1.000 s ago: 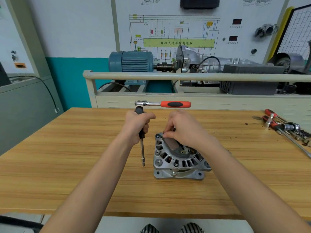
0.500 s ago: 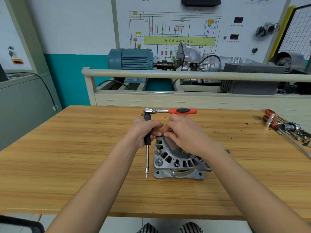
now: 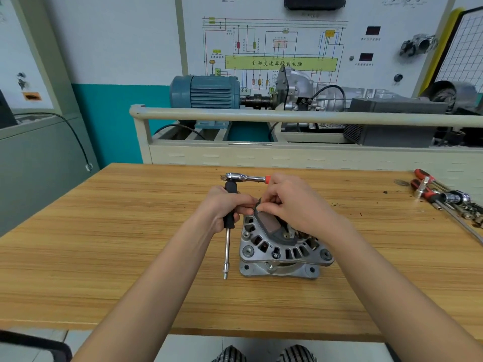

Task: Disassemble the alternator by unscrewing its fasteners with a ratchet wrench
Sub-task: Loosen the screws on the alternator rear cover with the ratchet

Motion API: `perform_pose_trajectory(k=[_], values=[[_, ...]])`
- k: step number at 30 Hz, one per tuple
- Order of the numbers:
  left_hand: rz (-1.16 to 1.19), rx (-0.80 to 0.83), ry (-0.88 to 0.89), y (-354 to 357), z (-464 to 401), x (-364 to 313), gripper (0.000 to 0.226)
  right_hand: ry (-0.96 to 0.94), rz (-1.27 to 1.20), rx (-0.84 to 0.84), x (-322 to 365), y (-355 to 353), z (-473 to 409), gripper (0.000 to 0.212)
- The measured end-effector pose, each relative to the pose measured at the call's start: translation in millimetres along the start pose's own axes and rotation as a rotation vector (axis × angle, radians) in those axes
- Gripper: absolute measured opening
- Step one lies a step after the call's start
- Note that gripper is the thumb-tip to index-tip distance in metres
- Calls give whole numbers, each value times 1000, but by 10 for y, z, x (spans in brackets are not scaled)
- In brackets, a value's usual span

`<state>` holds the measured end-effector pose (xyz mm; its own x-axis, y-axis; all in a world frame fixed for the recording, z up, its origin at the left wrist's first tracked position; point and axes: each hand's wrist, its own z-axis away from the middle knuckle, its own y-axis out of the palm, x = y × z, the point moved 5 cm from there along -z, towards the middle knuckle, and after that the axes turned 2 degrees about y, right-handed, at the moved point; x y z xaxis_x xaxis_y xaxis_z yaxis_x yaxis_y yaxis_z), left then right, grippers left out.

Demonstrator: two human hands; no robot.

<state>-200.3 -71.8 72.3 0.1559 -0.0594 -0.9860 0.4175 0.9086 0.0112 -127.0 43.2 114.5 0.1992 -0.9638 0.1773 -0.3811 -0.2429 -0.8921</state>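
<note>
wrench hangs upright in your left hand, just left of alternator; right hand pinches its cover.

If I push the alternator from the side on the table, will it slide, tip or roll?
The alternator probably slides rather than rolls: it rests on a broad flat base. Its cast metal housing suggests it is heavy for its size, so it likely resists tipping.

Ratchet wrench handle behind right hand
</note>
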Motion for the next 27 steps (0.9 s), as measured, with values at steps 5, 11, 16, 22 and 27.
perform_pose_trajectory(k=[5, 11, 16, 22, 27], values=[[-7, 15, 6, -1, 8, 1, 17, -27, 39, 34, 66, 50, -33, 14], [0, -9, 18, -17, -7, -2, 17, -70, 64, 71, 73, 64, 2, 12], [37, -48, 77, -19, 19, -131, 12, -81, 43, 56, 66, 81, 18, 12], [113, -147, 252, -33, 169, -447, 17, 95, -311, -109, -61, -150, 8, 12], [221, -175, 514, 142, 363, -915, 29, 257, -1212, -345, -57, -504, -14, 46]])
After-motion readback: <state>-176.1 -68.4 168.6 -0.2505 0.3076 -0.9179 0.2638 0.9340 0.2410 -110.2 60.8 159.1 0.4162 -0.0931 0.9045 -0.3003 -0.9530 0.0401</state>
